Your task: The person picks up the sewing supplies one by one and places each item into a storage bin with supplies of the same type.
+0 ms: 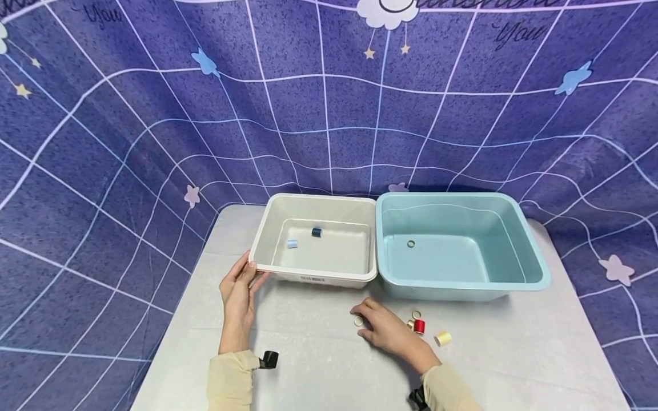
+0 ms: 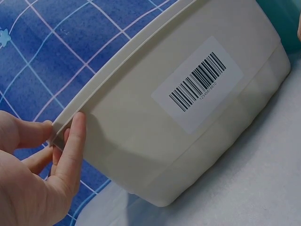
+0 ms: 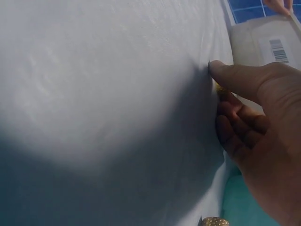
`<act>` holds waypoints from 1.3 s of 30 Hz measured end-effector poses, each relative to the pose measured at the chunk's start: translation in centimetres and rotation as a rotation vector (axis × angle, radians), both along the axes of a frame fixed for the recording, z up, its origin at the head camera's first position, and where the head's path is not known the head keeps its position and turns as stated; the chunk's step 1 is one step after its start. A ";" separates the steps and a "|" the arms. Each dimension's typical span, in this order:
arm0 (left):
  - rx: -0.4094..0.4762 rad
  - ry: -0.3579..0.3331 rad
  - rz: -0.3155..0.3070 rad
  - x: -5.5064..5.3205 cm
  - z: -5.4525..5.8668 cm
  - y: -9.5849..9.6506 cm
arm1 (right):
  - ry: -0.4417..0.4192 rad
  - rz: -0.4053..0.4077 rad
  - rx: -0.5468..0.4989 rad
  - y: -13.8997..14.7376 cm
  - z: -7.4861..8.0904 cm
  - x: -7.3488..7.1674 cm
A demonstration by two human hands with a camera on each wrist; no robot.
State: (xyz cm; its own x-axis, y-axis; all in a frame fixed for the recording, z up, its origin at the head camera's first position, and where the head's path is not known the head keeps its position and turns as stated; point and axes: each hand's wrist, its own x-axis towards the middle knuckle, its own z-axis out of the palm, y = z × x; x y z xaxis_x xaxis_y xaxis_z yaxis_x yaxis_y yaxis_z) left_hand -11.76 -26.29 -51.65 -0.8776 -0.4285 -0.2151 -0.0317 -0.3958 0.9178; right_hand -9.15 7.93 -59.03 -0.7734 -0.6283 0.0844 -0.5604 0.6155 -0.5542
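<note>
At the near left corner of a white plastic bin (image 1: 313, 272), my left hand (image 1: 239, 294) grips the rim, thumb above and fingers beneath, as the left wrist view (image 2: 42, 174) of the hand shows. My right hand (image 1: 382, 328) is low over the table, thumb and fingers spread around a small gold ring (image 1: 358, 321). Glittery gold of that ring (image 3: 221, 90) shows behind the thumb in the right wrist view; firm contact is not visible. Inside the white bin lie a dark blue thread spool (image 1: 316, 233) and a light blue spool (image 1: 292, 244).
A teal bin (image 1: 462, 285) stands against the white one, with one ring (image 1: 410, 244) inside. Right of my right hand lie a red spool (image 1: 419, 326), a yellow spool (image 1: 442, 338), and gold rings (image 1: 416, 314). A patterned blue curtain (image 1: 349, 103) hangs behind the table.
</note>
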 end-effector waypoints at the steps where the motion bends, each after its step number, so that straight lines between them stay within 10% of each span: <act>1: 0.000 0.001 -0.001 0.0 0.0 0.0 | 0.004 -0.003 0.001 0.0 -0.1 0.0; 19: 0.001 0.003 -0.009 -0.1 -0.1 0.1 | -0.018 -0.045 -0.039 0.4 0.4 0.1; 39: 0.009 0.002 -0.003 -0.1 -0.1 0.0 | 0.086 0.109 -0.120 2.3 10.0 -0.5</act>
